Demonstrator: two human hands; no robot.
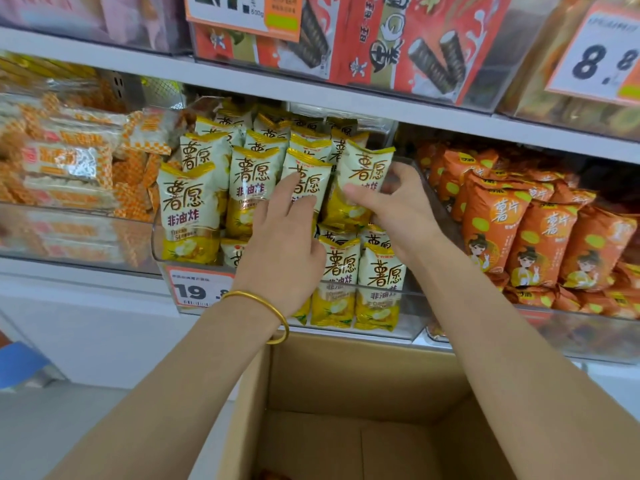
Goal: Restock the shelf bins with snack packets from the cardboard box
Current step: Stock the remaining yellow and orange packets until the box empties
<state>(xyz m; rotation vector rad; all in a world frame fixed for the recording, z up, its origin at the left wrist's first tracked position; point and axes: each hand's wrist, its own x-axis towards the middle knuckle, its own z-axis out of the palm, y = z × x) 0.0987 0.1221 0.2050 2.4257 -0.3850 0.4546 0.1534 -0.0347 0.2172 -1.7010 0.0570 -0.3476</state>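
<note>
Here right grip (398,206) pinches yellow packet (369,168), seemingly by lower half; left grip (282,237) flat-fingered, touching neighbouring packet (305,163)

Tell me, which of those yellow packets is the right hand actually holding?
The yellow packet at the right end of the upper row: the right hand pinches it, thumb in front. The left hand only lies flat on its neighbour.

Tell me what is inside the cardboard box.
The cardboard box shows a bare floor, plus something orange at the picture's bottom edge. The right forearm covers its right side.
</note>
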